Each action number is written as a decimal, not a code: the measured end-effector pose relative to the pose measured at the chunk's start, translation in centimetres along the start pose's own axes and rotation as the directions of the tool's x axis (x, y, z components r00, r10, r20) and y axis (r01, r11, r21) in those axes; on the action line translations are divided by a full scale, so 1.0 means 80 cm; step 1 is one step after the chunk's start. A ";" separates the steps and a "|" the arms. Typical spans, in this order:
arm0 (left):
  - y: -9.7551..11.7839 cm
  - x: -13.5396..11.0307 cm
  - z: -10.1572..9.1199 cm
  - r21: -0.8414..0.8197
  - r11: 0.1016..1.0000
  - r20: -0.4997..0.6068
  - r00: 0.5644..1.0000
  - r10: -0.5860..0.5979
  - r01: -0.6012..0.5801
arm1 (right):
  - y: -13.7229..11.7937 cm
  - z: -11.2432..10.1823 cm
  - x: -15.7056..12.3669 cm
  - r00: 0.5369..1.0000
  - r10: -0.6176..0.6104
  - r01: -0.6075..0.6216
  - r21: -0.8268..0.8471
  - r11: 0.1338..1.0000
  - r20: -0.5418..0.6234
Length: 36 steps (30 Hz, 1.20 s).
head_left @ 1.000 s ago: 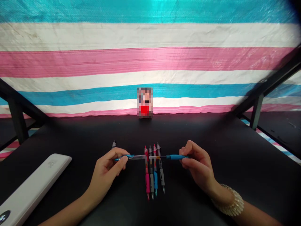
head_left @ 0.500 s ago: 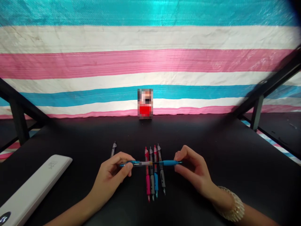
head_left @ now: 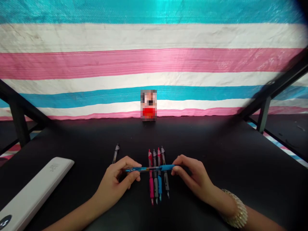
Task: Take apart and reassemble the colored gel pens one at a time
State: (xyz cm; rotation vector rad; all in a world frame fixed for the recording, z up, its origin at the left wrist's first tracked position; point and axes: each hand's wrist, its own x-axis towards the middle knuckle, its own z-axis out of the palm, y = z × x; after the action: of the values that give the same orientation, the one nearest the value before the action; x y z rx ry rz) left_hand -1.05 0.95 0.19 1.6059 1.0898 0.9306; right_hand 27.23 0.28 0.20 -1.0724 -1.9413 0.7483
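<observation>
Table (head_left: 228, 160) black | striped tarp (head_left: 154, 61) behind | left hand (head_left: 115, 179), right hand (head_left: 192, 176): grip pinching blue pen (head_left: 154, 168)

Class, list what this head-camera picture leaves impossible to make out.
Head view throughout.
1. The card at the back of the table: blurred to blocks, print unreadable.
2. The blue pen: both ends covered by the left hand and right hand; whether its halves are fully joined is unclear.
3. The white case: cut off by the lower left edge.
4. The small pen piece: too small to identify.

A slim blue pen (head_left: 154, 168) with a clear barrel is held level, crosswise just above four pens lying side by side.
</observation>
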 end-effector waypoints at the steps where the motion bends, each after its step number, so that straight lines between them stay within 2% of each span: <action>1: 0.000 0.000 0.000 -0.010 1.000 0.001 1.000 -0.005 0.005 | -0.001 -0.001 0.002 1.000 -0.007 0.007 0.002 1.000 0.022; 5: 0.001 -0.001 -0.001 -0.035 0.999 -0.030 0.999 -0.013 0.012 | -0.003 0.002 0.003 0.997 -0.029 0.029 0.004 1.000 0.067; 11: 0.005 0.000 -0.002 -0.065 0.997 -0.060 0.998 -0.031 0.028 | 0.002 0.008 -0.002 0.996 -0.056 0.055 -0.016 0.998 -0.066; 18: 0.003 0.002 -0.002 -0.097 0.994 -0.056 0.997 -0.051 0.046 | -0.003 -0.001 0.003 0.994 -0.070 0.074 -0.041 0.996 0.089; 24: 0.006 0.005 -0.002 -0.098 0.994 -0.064 0.996 -0.064 0.057 | 0.003 0.006 0.000 0.998 -0.068 0.068 -0.074 0.995 -0.007; 31: 0.008 0.001 -0.001 -0.095 0.993 -0.039 0.996 -0.081 0.077 | -0.003 -0.001 0.003 0.988 -0.120 0.127 -0.071 0.989 0.096; 36: 0.008 0.003 -0.001 -0.094 0.993 -0.048 0.996 -0.079 0.074 | 0.005 0.005 -0.002 0.994 -0.107 0.109 -0.123 0.986 0.021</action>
State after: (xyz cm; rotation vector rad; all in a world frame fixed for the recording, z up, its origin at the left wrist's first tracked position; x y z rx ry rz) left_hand -0.91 1.07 0.80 1.4628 1.1196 0.9618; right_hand 27.11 0.30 -0.34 -1.0282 -2.0631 0.5841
